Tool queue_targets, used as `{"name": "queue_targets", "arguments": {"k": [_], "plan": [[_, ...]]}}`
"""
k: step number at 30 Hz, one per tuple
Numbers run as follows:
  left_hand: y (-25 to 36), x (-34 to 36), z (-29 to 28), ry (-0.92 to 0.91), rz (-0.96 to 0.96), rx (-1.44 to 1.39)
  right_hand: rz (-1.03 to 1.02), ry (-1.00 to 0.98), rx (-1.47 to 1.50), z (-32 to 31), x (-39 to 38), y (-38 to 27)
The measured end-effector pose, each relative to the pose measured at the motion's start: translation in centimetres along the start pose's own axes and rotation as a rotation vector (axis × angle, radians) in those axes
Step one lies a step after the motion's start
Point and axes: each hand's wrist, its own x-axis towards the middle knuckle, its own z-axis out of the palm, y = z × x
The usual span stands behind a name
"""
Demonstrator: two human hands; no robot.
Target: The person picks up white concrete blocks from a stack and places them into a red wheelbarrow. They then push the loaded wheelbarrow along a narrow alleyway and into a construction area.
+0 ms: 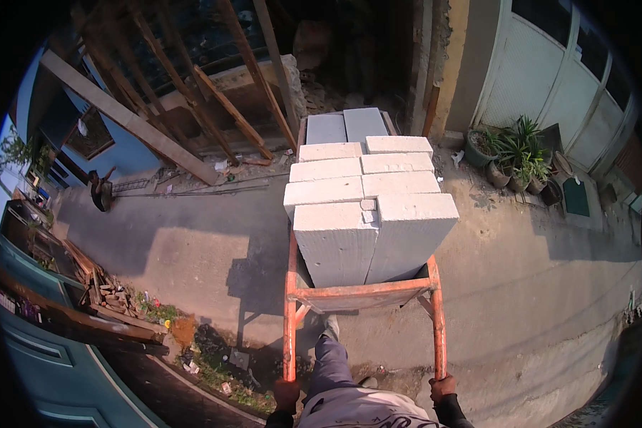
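Observation:
My left hand is closed round the left handle of an orange handcart. On the other side my right hand grips the right handle. Both handles run forward from my body to a crossbar in worn orange paint. Several pale lightweight concrete blocks stand upright in the cart, packed in two rows. Two greyer blocks lie at its far end. A small broken chip rests on top between the nearest blocks. The wheels are hidden under the load.
Ahead is a dark building opening with rubble inside. Wooden props lean at the left. Potted plants stand by a white door. A person is far left. Broken bricks lie along the near-left edge of the concrete lane.

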Motion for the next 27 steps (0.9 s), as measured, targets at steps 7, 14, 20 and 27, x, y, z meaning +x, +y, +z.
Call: {"name": "queue_targets", "arguments": {"k": [7,14,20,27], "plan": [[0.8,-0.2,0.2,0.055,0.119,0.269,0.034,0.029,0.033,-0.2,0.0,0.6],[-3.1,3.0,2.2,0.037,0.041,0.157,-0.011,-0.027,0.033,0.7,1.3,0.7],[4.4,1.4,0.0,-0.057,0.052,0.003,-0.109,0.022,-0.016,2.7,4.4,3.6],[5.5,7.1,1.4,-0.062,0.329,0.123,-0.086,0.048,0.057,7.6,7.6,1.4]]}}
